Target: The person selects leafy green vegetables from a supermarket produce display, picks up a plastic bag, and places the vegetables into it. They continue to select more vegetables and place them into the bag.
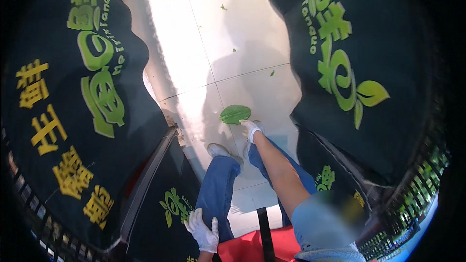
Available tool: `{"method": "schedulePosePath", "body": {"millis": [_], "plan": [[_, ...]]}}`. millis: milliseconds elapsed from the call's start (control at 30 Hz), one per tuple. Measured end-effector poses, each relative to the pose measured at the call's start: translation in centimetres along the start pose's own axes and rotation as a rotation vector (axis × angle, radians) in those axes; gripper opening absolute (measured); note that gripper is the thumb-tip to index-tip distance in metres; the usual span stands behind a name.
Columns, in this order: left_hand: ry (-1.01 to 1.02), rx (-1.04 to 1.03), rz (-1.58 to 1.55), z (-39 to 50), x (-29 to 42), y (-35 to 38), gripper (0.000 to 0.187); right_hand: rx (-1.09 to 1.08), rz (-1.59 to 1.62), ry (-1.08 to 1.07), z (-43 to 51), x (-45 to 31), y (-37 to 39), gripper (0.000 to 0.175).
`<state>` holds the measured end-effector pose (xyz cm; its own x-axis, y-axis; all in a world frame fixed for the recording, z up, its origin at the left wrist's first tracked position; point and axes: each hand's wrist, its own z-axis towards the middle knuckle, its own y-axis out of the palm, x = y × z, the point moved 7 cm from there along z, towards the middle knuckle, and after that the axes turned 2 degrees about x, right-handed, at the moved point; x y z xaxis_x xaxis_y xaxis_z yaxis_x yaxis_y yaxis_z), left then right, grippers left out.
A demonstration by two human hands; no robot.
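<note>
My right hand (251, 128), in a thin white glove, reaches down in front of me with its fingertips closed on the edge of a broad green leaf (235, 114). The leaf shows over the pale tiled floor; its height above the tiles is hard to judge. Beside my left thigh, my left hand (204, 231) wears a similar glove and holds nothing, its fingers apart. Red cloth (247, 245) with a black strap (265, 233) shows at my waist, above blue jeans (218, 182).
Dark printed covers bearing large green and yellow writing flank me, one on the left (138, 62) and one on the right (397, 51), with wavy lower edges. Small green leaf scraps (272, 73) lie on the floor tiles (255, 91). Metal frame posts (145, 189) stand near my legs.
</note>
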<state>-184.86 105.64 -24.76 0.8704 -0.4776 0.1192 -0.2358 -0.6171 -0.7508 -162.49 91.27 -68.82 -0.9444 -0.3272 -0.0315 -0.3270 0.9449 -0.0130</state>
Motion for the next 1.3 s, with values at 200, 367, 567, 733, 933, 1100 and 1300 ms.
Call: {"method": "schedulePosePath", "body": {"millis": [200,367,567,733,933,1100,1300], "plan": [[0.029,0.020,-0.029,2.8,-1.0,-0.3,0.056,0.132,0.163,-0.037,7.0,0.7,1.0,0.042],[0.092,0.002,-0.021,2.7,0.6,-0.8,0.057,0.250,-0.347,-0.576,-1.6,-2.9,2.7,0.029],[0.099,-0.130,-0.082,-0.8,6.7,-3.9,0.081,0.061,-0.887,-0.793,-30.9,-5.9,3.9,0.035],[0.294,0.146,-0.271,-2.7,17.9,-16.5,0.110,-0.057,-0.859,-1.123,-55.9,-10.7,1.5,0.023],[0.621,0.016,-0.740,-5.7,32.1,-29.5,0.097,-0.099,-0.763,-1.301,-75.1,-17.3,-4.5,0.026],[0.723,-0.144,-0.611,-7.7,41.1,-33.8,0.058,0.027,-0.473,-1.340,-82.4,-23.0,-10.8,0.020],[0.681,-0.291,-0.752,-8.3,49.2,-36.7,0.009,0.477,0.025,-1.273,-84.5,-22.3,-22.5,0.022]]}}
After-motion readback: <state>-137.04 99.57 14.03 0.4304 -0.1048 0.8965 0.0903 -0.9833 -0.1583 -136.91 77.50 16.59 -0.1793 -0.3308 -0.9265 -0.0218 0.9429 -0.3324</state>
